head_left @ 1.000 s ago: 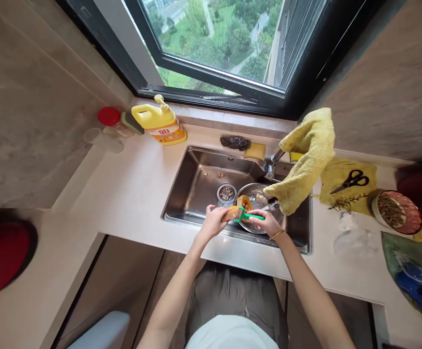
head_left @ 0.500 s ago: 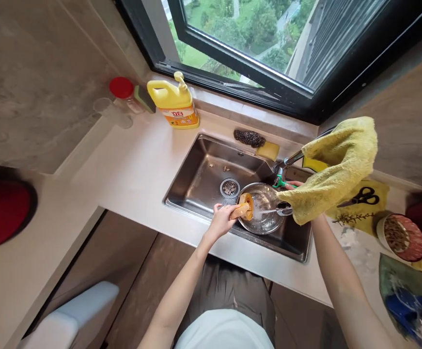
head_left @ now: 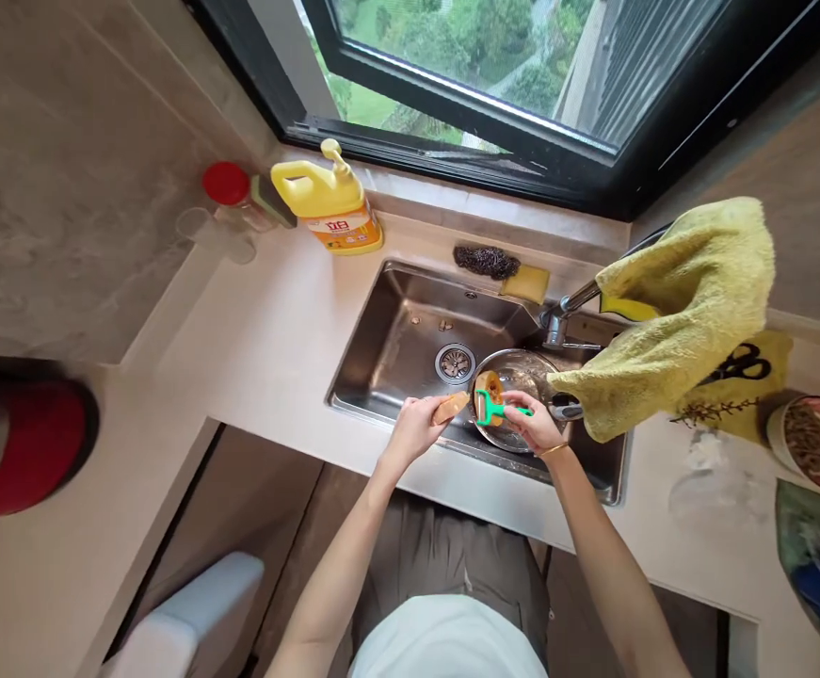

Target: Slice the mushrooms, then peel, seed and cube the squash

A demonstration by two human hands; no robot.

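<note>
My left hand is closed around a piece of pumpkin at the near left of the metal bowl. Another orange piece of pumpkin shows over the bowl, partly behind the peeler; whether it is joined to the held piece I cannot tell. My right hand grips a green peeler by its handle, the head pointing left in front of the pumpkin. The bowl sits in the right part of the steel sink, beneath the tap, whose spout is partly covered by a yellow cloth.
Behind the sink lie a dark scourer and a yellow sponge. A yellow detergent jug stands at the back left. On the right are scissors and a bowl of dried pieces. Scraps lie in the sink.
My right hand has come from behind the cloth by the tap to the bowl, bringing the peeler. The water stream seen earlier no longer shows. My view has shifted slightly.
</note>
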